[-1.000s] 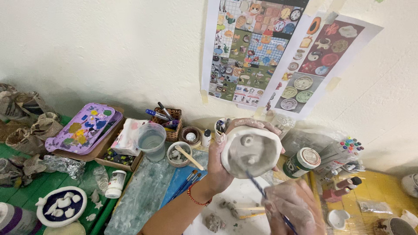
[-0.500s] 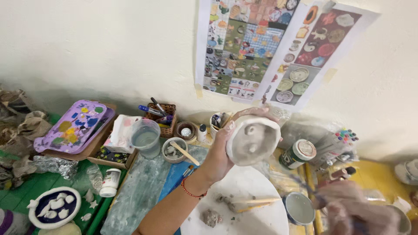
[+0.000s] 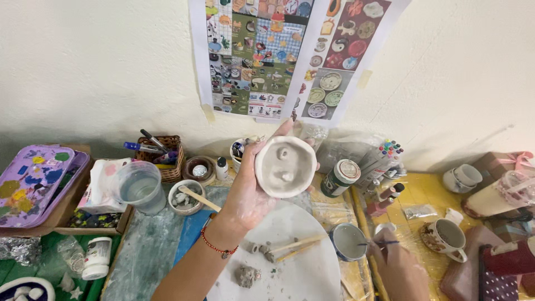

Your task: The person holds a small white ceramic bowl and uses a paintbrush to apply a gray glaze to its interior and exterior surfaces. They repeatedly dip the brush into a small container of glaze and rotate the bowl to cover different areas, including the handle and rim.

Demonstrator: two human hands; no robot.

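My left hand (image 3: 251,189) holds up a small pale clay bowl (image 3: 285,166), its opening facing me, with small raised bumps inside. A red bead bracelet circles that wrist. My right hand (image 3: 397,266) is low at the right and grips a thin brush (image 3: 379,243) whose tip reaches into a small grey cup of liquid (image 3: 349,241). Below the bowl lies a round white board (image 3: 301,262) with clay lumps and two wooden tools (image 3: 290,248).
A clear water cup (image 3: 140,188), a small dish with a wooden stick (image 3: 186,197), a wicker basket of pens (image 3: 161,153) and a purple paint palette (image 3: 30,181) stand left. A paint jar (image 3: 341,177), markers (image 3: 384,159) and mugs (image 3: 446,237) are right. Picture sheets hang on the wall.
My right hand dropped away from the bowl to the lower right and put the brush tip into the grey cup. My left hand kept the bowl raised.
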